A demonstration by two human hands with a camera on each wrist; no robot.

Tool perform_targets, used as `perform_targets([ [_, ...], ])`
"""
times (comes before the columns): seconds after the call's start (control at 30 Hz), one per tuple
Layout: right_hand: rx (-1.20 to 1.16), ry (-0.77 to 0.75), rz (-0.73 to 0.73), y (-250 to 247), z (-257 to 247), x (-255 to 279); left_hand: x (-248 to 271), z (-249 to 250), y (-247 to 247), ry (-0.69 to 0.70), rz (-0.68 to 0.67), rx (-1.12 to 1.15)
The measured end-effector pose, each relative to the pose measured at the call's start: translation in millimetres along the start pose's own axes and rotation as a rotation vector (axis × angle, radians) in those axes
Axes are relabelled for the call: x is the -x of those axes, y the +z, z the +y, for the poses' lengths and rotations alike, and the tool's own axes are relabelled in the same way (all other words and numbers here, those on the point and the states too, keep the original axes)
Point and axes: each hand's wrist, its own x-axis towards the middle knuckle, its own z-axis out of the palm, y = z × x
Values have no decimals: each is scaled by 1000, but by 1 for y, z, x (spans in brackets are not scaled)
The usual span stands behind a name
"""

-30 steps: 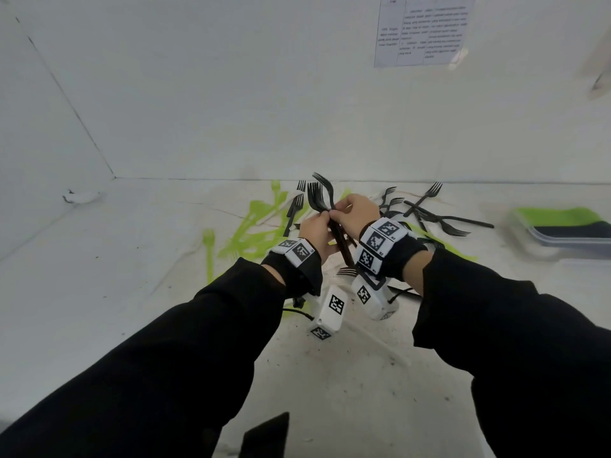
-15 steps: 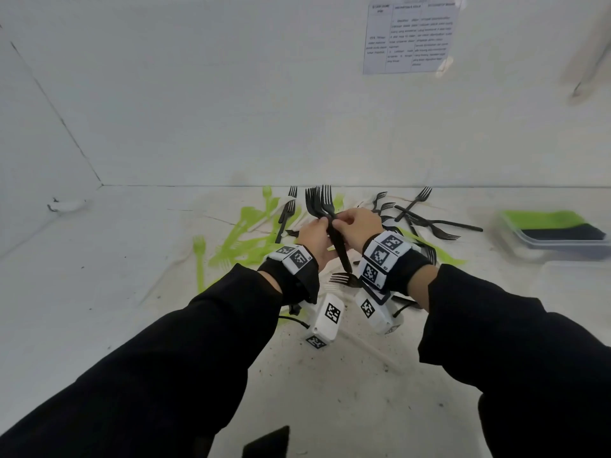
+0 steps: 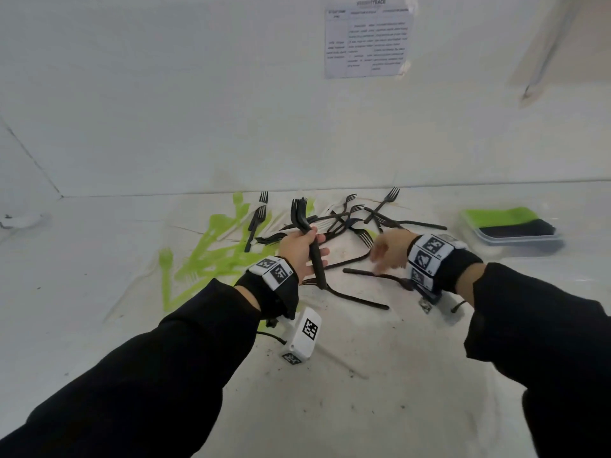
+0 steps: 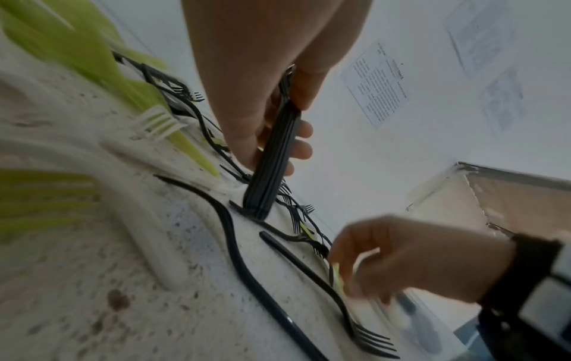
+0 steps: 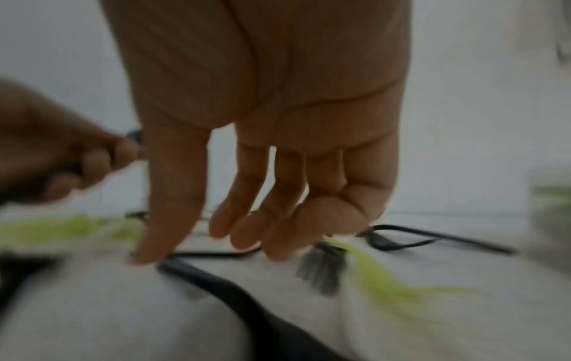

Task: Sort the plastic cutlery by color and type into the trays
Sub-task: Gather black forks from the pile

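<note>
My left hand (image 3: 302,251) grips a stacked bundle of black forks (image 3: 309,239) upright, tines up; in the left wrist view the bundle (image 4: 273,156) stands with its handle ends on the table. My right hand (image 3: 388,251) is off to the right, fingers loose and spread, holding nothing, just above a loose black fork (image 3: 373,275). The right wrist view shows the fingers (image 5: 173,195) hanging over a black fork handle (image 5: 216,283). More black forks (image 3: 357,216) lie scattered behind the hands. Green cutlery (image 3: 215,256) lies to the left.
A clear tray (image 3: 515,241) holding green and black cutlery sits at the far right. White cutlery (image 4: 160,121) lies among the green pieces. A white wall with a taped paper sheet (image 3: 368,41) rises behind the table. Bare speckled tabletop (image 3: 380,375) lies between my forearms.
My right hand let go of the fork bundle and swung right and down toward loose forks on the table. The left hand kept the bundle and lowered it slightly.
</note>
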Motion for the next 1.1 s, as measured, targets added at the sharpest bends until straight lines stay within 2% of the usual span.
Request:
perform_targets([
  [0.03,178,45,-90,2,10,1,0,1,2,-8,13,-2],
  [0.1,359,68,-139,8,24,0,0,3,6,-15,42,3],
  [0.27,356,-30,-104,14,33,-5,-2,2,17,-51,66,-85],
  [0.3,387,-65,-64,11,31,-5,-2,1,20,-40,66,-111],
  [0.37,442,-155,131,6,31,-4,-4,-1,27,8,64,-150],
  [0.47,266,-313,386,-1,29,-5,-3,-5,36,32,55,-203],
  [0.53,115,-394,437,-2,24,-8,0,-8,41,-26,-18,-191],
  [0.63,14,-531,501,3,12,-7,9,-14,53,-124,-140,-129],
  [0.73,-38,-659,561,16,7,-13,11,-16,61,-144,-107,1],
  [0.9,-281,-559,647,21,6,-12,8,-12,61,-116,-65,90],
  [1.1,-438,-422,506,8,5,-17,0,-13,65,-88,-49,81],
])
